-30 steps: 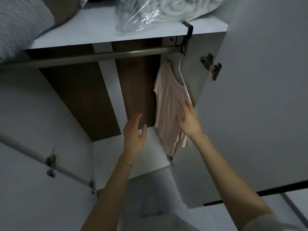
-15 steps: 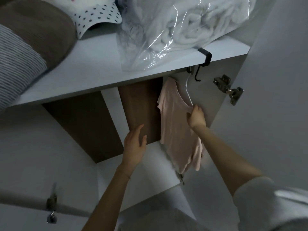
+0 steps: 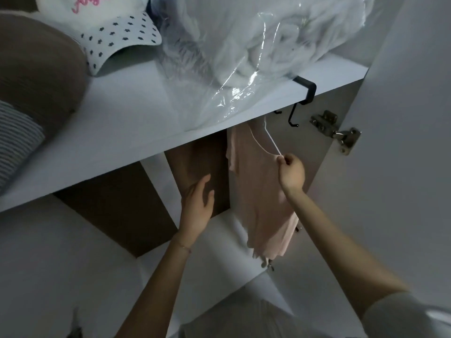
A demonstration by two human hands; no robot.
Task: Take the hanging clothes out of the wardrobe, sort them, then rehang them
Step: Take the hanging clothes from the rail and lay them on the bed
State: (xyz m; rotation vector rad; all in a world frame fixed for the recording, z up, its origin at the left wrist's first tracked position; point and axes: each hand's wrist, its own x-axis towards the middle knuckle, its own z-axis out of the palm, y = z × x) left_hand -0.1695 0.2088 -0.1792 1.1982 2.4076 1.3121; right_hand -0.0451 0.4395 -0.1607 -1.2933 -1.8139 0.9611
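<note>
While my right hand (image 3: 291, 170) is curled tight, thumb and forefinger pinching the white hanger (image 3: 271, 142) at its near shoulder, my left hand (image 3: 197, 208) is held up with fingers loose and spread. It grips nothing and sits in front of the brown back panel (image 3: 202, 157), just left of the garment. The pink top (image 3: 263, 203) hangs from that hanger at the right end of the hanging space, close to the right side wall (image 3: 324, 172); its hem drops below my right wrist. The hanger's upper end runs up behind the front edge of the shelf (image 3: 136, 123), so I cannot tell whether its hook sits on a rail. On the shelf I see a clear plastic bag (image 3: 256, 50) of white bedding, a white cap (image 3: 117, 42) with dark stars on its brim and pink lettering, and a brown cushion (image 3: 36, 69) above a striped cushion (image 3: 17, 142). A black hook (image 3: 306, 91) clips over the shelf's right end, and a metal hinge (image 3: 334, 130) joins the open door (image 3: 410, 167).
</note>
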